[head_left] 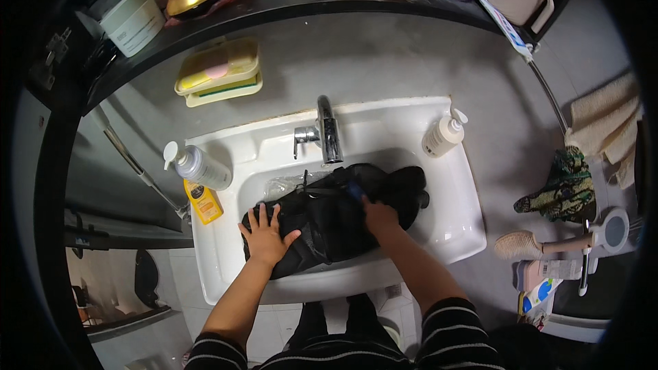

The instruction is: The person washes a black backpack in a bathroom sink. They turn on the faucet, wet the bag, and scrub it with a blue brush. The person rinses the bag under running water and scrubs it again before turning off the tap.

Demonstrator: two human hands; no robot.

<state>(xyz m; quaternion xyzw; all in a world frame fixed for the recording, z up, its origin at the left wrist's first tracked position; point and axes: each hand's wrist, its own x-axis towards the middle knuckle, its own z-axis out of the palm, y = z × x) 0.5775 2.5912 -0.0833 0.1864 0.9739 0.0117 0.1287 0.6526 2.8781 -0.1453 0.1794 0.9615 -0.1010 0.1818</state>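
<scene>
A black bag, which looks like a backpack, lies across the white sink with straps and folds bunched under the tap. My left hand rests flat on its left end, fingers spread. At the bag's right part, my right hand is closed round a small blue brush, blurred and mostly hidden by the fingers. Behind the bag rises the chrome tap, its spout just above the fabric. Some clear water or wet film shows beside the bag's upper left edge.
On the sink's left rim stand a pump bottle and a yellow bottle; another pump bottle is at the right corner. A soap dish hangs on the wall under a dark shelf. Towels and a brush hang at right.
</scene>
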